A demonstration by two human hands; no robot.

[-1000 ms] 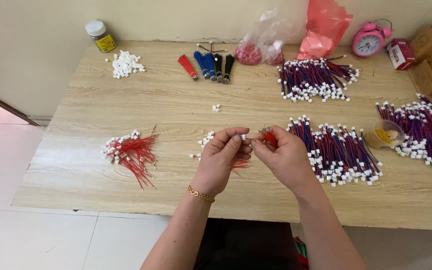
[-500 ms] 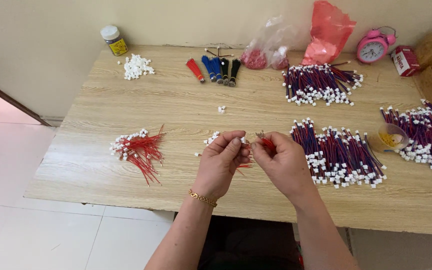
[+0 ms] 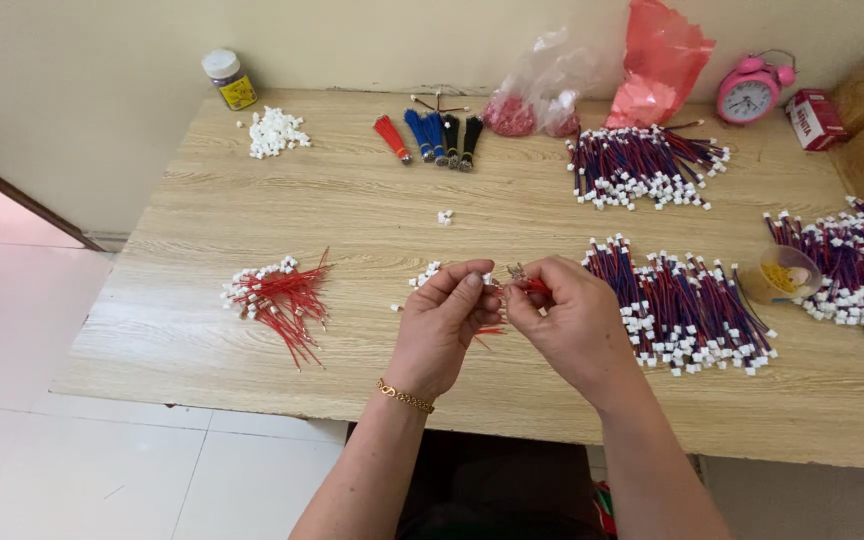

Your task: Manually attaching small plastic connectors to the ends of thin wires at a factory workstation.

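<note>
Pink alarm clock, red bag, yellow-labelled jar.

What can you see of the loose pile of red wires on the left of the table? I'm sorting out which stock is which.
The pile of red wires is a small loose bundle of thin short red leads, each seemingly tipped with a small white plastic connector, mostly gathered at the upper left end. The strands fan out toward the lower right. It lies flat on the wooden table, left of both hands, and nothing touches it.

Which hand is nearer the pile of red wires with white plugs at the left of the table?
Left. The left hand is just to the right of the red wire pile, apart from it. The right hand sits farther right, beyond the left hand.
</note>
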